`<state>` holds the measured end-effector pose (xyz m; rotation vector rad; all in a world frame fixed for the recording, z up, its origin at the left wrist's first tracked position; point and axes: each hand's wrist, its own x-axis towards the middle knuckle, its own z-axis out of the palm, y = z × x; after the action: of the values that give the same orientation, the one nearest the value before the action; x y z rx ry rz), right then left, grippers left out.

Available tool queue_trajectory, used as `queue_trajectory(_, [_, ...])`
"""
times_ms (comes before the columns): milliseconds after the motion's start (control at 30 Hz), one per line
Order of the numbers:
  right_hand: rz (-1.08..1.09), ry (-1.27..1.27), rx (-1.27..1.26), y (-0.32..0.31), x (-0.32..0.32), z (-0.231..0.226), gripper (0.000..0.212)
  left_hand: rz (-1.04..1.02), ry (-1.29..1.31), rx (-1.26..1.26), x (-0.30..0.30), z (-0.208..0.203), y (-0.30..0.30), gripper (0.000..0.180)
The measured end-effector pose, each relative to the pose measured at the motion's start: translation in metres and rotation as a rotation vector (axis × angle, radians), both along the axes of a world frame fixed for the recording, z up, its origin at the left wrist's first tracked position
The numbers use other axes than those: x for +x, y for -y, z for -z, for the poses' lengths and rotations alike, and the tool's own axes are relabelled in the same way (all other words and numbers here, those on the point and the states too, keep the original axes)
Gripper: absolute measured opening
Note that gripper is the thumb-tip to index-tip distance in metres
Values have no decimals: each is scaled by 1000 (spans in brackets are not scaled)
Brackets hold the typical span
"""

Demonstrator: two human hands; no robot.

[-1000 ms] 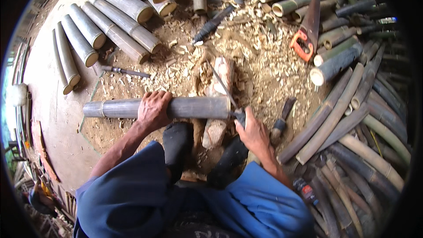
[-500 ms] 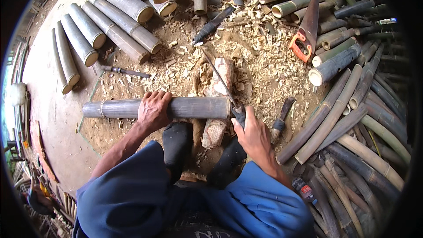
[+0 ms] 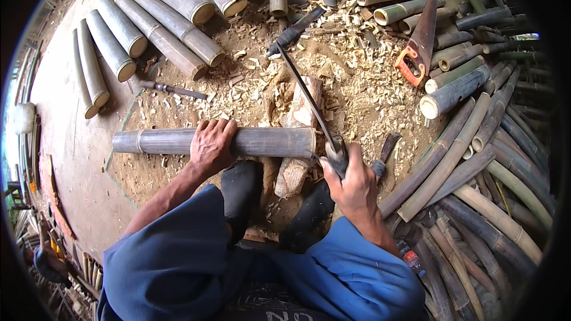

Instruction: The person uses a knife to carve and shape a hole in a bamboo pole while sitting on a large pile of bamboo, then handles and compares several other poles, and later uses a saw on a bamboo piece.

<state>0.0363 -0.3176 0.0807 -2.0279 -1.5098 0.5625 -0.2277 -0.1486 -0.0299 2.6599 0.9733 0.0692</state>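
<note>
A dark bamboo tube [image 3: 267, 141] lies crosswise in front of me, its right end resting over a short wooden log [image 3: 291, 177]. My left hand [image 3: 212, 144] is wrapped over the tube near its middle, pressing it from above. In my right hand [image 3: 355, 184] is the dark handle of a long, narrow-bladed knife [image 3: 306, 92]. Its blade slants up and to the left, past the tube's right end, and looks raised above the log. Whether the blade touches the tube's rim, I cannot tell. My dark-covered feet [image 3: 241, 193] are just below the tube.
Cut bamboo tubes [image 3: 169, 35] lie in a row at upper left. An orange-handled saw [image 3: 419, 44] leans on bamboo at upper right. Another knife [image 3: 386, 151], a dark-handled blade [image 3: 297, 28] and a thin tool [image 3: 172, 90] lie among wood shavings [image 3: 357, 83]. Bamboo poles [image 3: 443, 154] crowd the right.
My right hand has moved slightly right and downward, with the knife's blade shifting away from the tube's end. My left hand keeps its hold on the tube. The whole view has shifted a little.
</note>
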Motion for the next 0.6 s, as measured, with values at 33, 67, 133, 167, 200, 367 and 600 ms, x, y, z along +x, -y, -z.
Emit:
queue_trajectory(33, [-19, 26, 123, 0, 1, -5, 32, 2, 11, 0, 3, 0, -1, 44])
queue_trajectory(67, [-28, 9, 218, 13, 11, 22, 28, 12, 26, 2, 10, -1, -2, 45])
queue_trajectory(133, [77, 58, -360, 26, 34, 73, 29, 24, 34, -8, 16, 3, 4, 46])
queue_trajectory(167, [88, 105, -544, 10, 36, 75, 30, 21, 21, 5, 13, 1, 4, 47])
queue_trajectory(200, [-11, 195, -478, 15, 38, 64, 31, 19, 9, 17, 10, -1, 3, 48])
queue_trajectory(367, [22, -38, -217, -5, 11, 6, 32, -10, 63, 166, -4, 15, 11, 56])
queue_trajectory(600, [6, 247, -419, 17, 40, 65, 33, -36, 91, 148, 5, 12, 19, 66])
